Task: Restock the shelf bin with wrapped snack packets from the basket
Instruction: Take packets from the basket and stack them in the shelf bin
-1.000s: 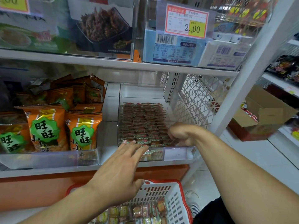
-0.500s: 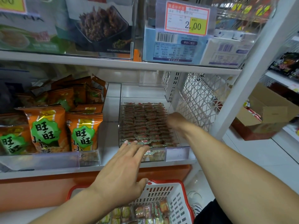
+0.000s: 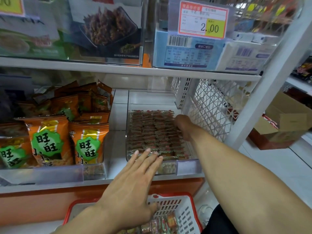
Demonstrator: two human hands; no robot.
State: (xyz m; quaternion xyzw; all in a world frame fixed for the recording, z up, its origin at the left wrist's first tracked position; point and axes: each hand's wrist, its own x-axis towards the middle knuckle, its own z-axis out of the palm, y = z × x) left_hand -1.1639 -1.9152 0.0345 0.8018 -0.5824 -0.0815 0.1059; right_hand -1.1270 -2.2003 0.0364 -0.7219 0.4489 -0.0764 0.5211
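Bottom centre of the frame: the basket (image 3: pixel 184 215), white mesh w/ red rim, sits below the shelf edge; a few wrapped packets (image 3: pixel 162 224) are left in it, lower middle.

Just above it, my left hand (image 3: pixel 130 188) reaches up from lower left, fingers straight and close together, palm down. The tips (image 3: pixel 148 153) lie on the front lip of the bin (image 3: pixel 187 167), touching the nearest row of packets. Holding nothing.

The bin is clear plastic, centre frame on the middle shelf (image 3: pixel 108 181), packed w/ flat rows of small red-brown packets front to back.

My right arm comes in from lower right and crosses the bin's right side. Right hand (image 3: pixel 183 127) is deeper in, centre-right, on the right-hand rows near the back. Fingers point away from me and are hidden behind the knuckles, so can't tell if they're curled on a packet or just pressing flat, prob. touching the stack either way.

Left of the bin, mid-left of frame: orange bags (image 3: pixel 89 142) w/ green labels, standing upright in their own clear tray, more stacked behind.

Right of the bin: white wire mesh side panel (image 3: pixel 212 105). Beyond it, right edge: cardboard box (image 3: pixel 290 119) on the floor.

Top of frame, upper shelf: price tag (image 3: pixel 203 20) reading 2.00, clipped over a pale blue box (image 3: pixel 187 51).
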